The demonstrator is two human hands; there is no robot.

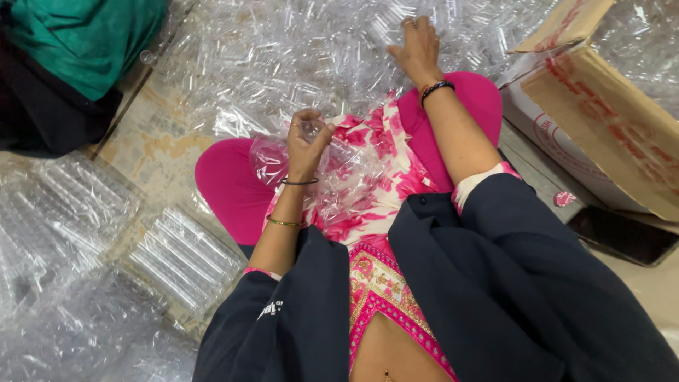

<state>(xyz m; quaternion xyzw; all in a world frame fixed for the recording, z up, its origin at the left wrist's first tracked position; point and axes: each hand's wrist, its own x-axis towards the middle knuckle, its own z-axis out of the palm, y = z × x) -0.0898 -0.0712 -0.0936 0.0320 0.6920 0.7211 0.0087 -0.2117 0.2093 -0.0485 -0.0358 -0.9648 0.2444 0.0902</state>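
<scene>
My left hand (306, 143) is closed around the mouth of a clear plastic bag (346, 170) that lies in my lap, with small clear tubes held between its fingers. My right hand (417, 48) reaches forward over the big heap of clear plastic tubes (283, 56) on the floor, fingers spread and resting on the tubes. I sit cross-legged in pink trousers (226, 187) and a dark jacket.
An open cardboard box (608, 120) stands at the right, with a dark phone (622, 237) beside it. Filled packs of tubes (180, 255) lie at the left. A green cloth bundle (85, 35) sits at the top left.
</scene>
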